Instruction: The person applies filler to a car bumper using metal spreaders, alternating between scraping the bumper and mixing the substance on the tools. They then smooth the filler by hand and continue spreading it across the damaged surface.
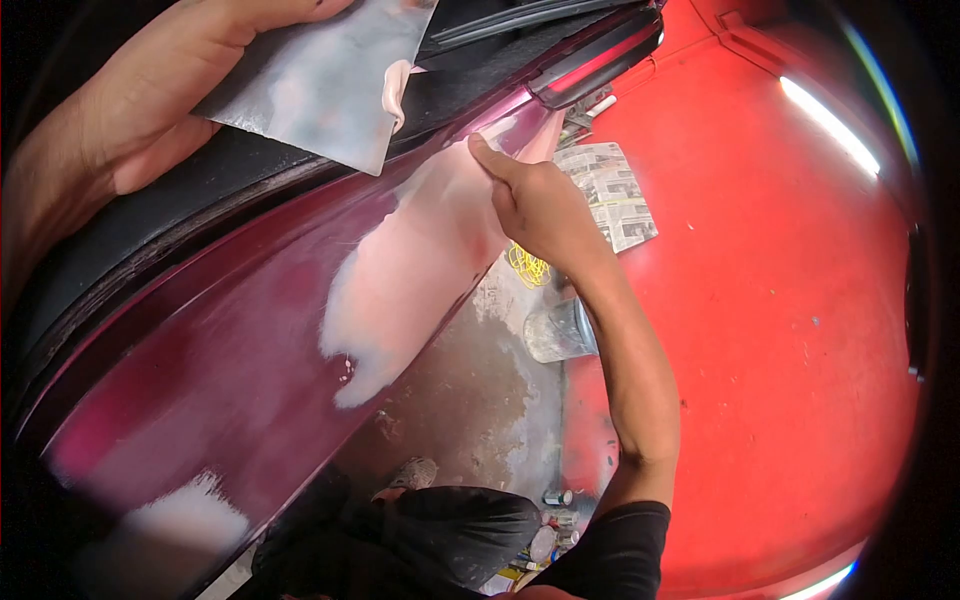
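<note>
At the upper left, my left hand (165,85) is closed on the edge of a grey, smeared mixing plate (310,85). A dab of pale pink filler (394,95) clings to the plate's right edge. My right hand (540,205) is at the far end of a purple car panel (210,340), over a large smooth patch of pink filler (420,250). One digit points toward the panel and the other fingers look curled. Whatever they hold, if anything, is hidden behind the hand.
A second pale patch (190,525) marks the panel's near end. Beyond the panel are a red wall (770,330), newspaper (615,195), tangled yellow cord (528,266) and a clear bucket (558,332) on the stained floor (460,390). Cans (558,497) stand near my legs (460,530).
</note>
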The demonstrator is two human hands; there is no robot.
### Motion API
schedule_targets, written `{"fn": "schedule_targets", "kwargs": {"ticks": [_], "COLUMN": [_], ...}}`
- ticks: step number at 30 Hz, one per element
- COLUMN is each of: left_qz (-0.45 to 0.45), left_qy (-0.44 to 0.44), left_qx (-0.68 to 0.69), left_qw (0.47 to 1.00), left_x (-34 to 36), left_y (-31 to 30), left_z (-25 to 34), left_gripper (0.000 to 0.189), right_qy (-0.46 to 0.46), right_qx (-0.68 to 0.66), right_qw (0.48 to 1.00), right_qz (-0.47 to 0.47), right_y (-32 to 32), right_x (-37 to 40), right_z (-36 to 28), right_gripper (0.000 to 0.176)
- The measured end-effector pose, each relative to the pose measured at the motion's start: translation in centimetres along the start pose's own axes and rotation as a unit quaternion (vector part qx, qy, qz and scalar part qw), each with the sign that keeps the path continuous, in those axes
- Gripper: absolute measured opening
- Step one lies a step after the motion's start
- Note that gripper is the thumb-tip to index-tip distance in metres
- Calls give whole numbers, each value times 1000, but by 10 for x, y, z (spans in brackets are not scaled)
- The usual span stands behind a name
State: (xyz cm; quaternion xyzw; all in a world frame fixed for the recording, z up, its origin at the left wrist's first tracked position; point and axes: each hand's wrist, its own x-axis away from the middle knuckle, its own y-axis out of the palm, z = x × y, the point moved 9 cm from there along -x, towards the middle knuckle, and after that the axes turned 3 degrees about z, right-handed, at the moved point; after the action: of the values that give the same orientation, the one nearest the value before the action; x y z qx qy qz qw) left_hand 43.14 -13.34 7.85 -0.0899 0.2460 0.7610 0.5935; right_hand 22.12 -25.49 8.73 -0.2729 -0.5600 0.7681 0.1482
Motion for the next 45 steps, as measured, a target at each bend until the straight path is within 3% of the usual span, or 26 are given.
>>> {"fn": "schedule_targets", "kwargs": {"ticks": [2,5,9,12,15,17,20,27,33,36,39,45], "left_qz": [6,12,1,8,16,17,15,9,-8,-8,11,-1], "left_qy": [25,-29,-75,-80,11,9,-80,-69,-74,-56,-30,-41], "left_qx": [-20,-97,-61,-51,-15,-30,-93,-77,-26,-50,-79,-55], "left_qw": [999,995,995,995,1000,999,992,995,997,997,996,998], "left_x": [8,9,-5,-7,2,2,-4,-4,-6,-2,10,5], "left_y": [4,10,-9,-10,-3,-3,-11,-10,-9,-3,12,8], "left_z": [8,25,1,-2,-2,-2,-3,-3,-3,7,23,13], "left_gripper": [43,43,44,44,45,46,49,49,43,43,44,43], "right_qy": [-7,-29,-77,-128,-142,-150,-158,-143,-92,-81,-63,-32], "right_qx": [7,27,72,219,323,338,370,422,410,331,216,189], "right_qw": [1000,999,994,967,936,929,914,891,902,933,969,981], "right_qz": [-15,-31,-37,-15,-10,22,55,82,95,115,103,30], "right_y": [2,3,6,5,0,-5,-11,-25,-30,-25,-17,-8], "right_x": [0,-2,-5,-4,-1,0,1,-1,1,0,-3,-11], "right_z": [-1,-6,-9,-12,-15,-12,-6,9,16,4,2,1], "right_gripper": [48,48,53,58,61,61,62,61,59,54,49,45]}}
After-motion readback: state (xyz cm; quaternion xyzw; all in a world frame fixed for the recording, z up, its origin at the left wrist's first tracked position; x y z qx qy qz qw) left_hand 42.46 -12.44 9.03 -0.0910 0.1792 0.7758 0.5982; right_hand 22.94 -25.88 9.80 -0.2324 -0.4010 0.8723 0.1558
